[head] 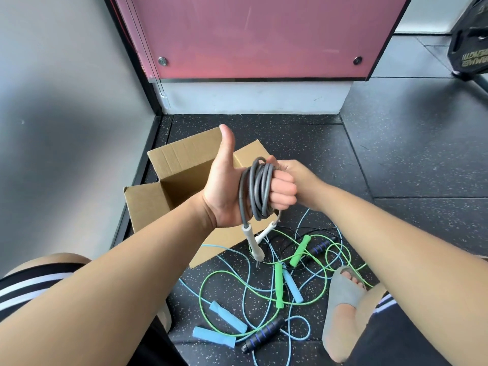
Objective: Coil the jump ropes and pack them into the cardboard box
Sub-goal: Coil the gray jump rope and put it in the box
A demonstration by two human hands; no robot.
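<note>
A grey jump rope (pixel 257 188) is wound in several loops around my left hand (pixel 227 191), whose fingers are closed on it and whose thumb points up. Its two pale handles (pixel 250 240) hang below the hand. My right hand (pixel 295 175) pinches the top of the coil from the right. Both hands are above the open cardboard box (pixel 169 178), which stands on the floor with its flaps spread. On the floor in front lie tangled green (pixel 278 285), light blue (pixel 214 336) and black-handled (pixel 264 334) jump ropes.
Dark speckled rubber floor tiles (pixel 396 159) cover the ground. A pink panel on a white base (pixel 253 99) stands behind the box, a grey wall at left. My foot in a grey slipper (pixel 343 297) rests on the ropes at right. Black gym equipment (pixel 470 43) stands far right.
</note>
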